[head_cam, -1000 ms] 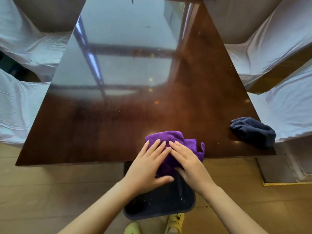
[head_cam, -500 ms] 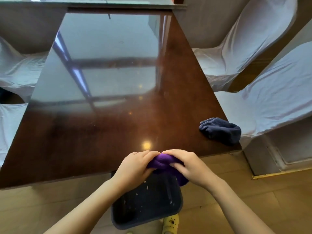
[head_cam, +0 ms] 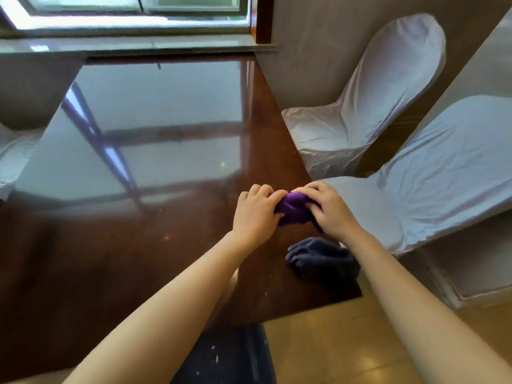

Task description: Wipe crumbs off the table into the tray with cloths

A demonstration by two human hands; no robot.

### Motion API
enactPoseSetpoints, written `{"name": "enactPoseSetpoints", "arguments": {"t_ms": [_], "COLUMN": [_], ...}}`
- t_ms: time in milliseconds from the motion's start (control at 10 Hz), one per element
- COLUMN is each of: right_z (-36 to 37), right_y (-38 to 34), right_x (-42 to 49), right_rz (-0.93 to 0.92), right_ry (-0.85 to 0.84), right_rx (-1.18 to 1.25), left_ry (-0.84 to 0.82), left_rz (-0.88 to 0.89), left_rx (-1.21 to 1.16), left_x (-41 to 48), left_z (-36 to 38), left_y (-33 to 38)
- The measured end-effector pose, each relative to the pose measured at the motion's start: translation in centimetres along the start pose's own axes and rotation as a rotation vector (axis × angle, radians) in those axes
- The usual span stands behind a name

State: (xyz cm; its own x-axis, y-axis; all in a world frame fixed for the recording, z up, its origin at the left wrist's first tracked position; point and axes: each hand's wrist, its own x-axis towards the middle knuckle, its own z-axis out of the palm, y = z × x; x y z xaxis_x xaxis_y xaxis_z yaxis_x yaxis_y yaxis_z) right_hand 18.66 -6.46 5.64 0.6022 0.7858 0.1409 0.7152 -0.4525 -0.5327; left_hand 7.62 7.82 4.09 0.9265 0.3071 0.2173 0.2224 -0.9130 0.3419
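A bunched purple cloth (head_cam: 293, 209) sits near the right edge of the glossy dark wooden table (head_cam: 138, 189). My left hand (head_cam: 256, 213) grips its left side and my right hand (head_cam: 329, 209) grips its right side, both with fingers curled into the fabric. A dark navy cloth (head_cam: 322, 257) lies crumpled on the table's near right corner, just below my right wrist. The dark tray (head_cam: 232, 356) with pale crumbs in it rests below the table's front edge, partly hidden by my left forearm. A few tiny specks dot the table near the front corner.
Two white-covered chairs (head_cam: 374, 101) (head_cam: 443, 173) stand close along the table's right side. Another covered chair (head_cam: 13, 156) shows at the left. A window sill (head_cam: 133, 47) runs behind the table's far end. Tan floor tiles (head_cam: 332, 342) lie below the front edge.
Both hands lifted the purple cloth from the front edge over the tray, bunched it, and carried it forward and right to the table's right edge. The view tilted up.
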Motion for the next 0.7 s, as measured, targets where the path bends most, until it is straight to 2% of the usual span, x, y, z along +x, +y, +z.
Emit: {"name": "enactPoseSetpoints", "arguments": {"t_ms": [200, 300, 400, 500, 600, 700], "right_z": [1.1, 2.8, 4.6, 5.4, 5.3, 3.0], "right_y": [5.7, 7.8, 9.5, 9.7, 9.5, 8.4], "right_x": [5.1, 5.9, 5.8, 5.5, 6.0, 6.1], "right_rz": [0.047, 0.081, 0.140, 0.205, 0.187, 0.155], "right_ry": [0.047, -0.038, -0.173, -0.254, -0.316, -0.307], "right_rx": [-0.076, -0.086, -0.068, 0.005, -0.017, -0.065], "left_ry": [0.012, -0.067, -0.244, -0.344, -0.365, -0.349], "left_rz": [-0.023, -0.063, -0.110, -0.153, -0.143, -0.141], "left_rx": [0.119, 0.111, 0.023, -0.043, -0.031, -0.023], "left_x": [6.3, 6.9, 6.3, 5.8, 5.7, 5.9], "left_z": [4.5, 6.9, 8.7, 9.3, 8.9, 7.6], "left_y": [0.2, -0.1, -0.6, -1.1, -1.4, -1.6]}}
